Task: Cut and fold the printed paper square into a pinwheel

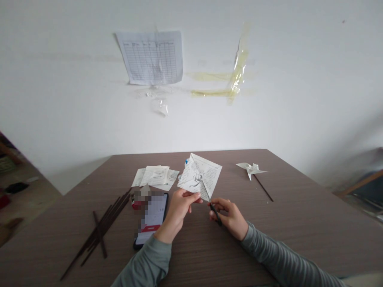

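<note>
Above the tabletop (299,211), the left hand (179,211) pinches a printed paper square (200,177); the right hand (229,217) has its fingers closed around scissors (213,207), blades seemingly in the paper. A pixelated phone (151,221) lies blurred beneath.

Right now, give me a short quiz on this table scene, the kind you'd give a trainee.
1. Which hand holds the scissors against the printed paper square?
2. True or false: the bundle of dark sticks lies to the left of the smartphone, as the person sees it.
3. What is the paper pinwheel on the table attached to?

Key: 1. The right hand. 2. True. 3. A dark stick.
</note>
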`<state>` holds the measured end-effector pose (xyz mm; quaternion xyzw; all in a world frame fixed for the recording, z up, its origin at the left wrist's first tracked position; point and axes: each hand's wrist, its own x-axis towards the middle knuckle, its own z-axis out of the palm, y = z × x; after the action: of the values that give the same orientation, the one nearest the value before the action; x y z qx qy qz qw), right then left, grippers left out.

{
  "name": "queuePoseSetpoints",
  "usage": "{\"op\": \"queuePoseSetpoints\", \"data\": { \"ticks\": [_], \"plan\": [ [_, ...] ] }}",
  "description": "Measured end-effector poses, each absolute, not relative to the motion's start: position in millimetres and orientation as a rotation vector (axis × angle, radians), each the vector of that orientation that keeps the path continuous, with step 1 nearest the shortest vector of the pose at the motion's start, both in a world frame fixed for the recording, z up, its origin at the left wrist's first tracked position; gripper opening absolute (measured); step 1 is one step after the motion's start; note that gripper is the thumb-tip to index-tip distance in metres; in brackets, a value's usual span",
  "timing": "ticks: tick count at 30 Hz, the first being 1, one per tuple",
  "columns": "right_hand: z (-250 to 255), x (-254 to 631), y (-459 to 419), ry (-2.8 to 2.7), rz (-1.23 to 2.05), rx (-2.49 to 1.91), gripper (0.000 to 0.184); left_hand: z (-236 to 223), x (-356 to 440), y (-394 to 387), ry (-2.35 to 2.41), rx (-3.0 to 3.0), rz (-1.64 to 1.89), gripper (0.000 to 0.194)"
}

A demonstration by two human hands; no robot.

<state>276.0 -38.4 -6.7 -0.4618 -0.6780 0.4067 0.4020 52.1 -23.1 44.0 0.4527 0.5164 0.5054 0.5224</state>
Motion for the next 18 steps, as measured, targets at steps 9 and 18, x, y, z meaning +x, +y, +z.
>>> {"op": "queuePoseSetpoints", "data": {
  "ticks": [9,18],
  "plan": [
    [-3.1,275.9,-39.7,-1.702,1.045,-1.198,0.055,44.2,51.8,-23.0,1.251,1.084,1.191,0.023],
    [-0.1,274.8,-41.5,-1.741,0.928,-1.209,0.063,42.9,51.1,-22.7,1.244,1.086,1.187,0.022]
  ]
}}
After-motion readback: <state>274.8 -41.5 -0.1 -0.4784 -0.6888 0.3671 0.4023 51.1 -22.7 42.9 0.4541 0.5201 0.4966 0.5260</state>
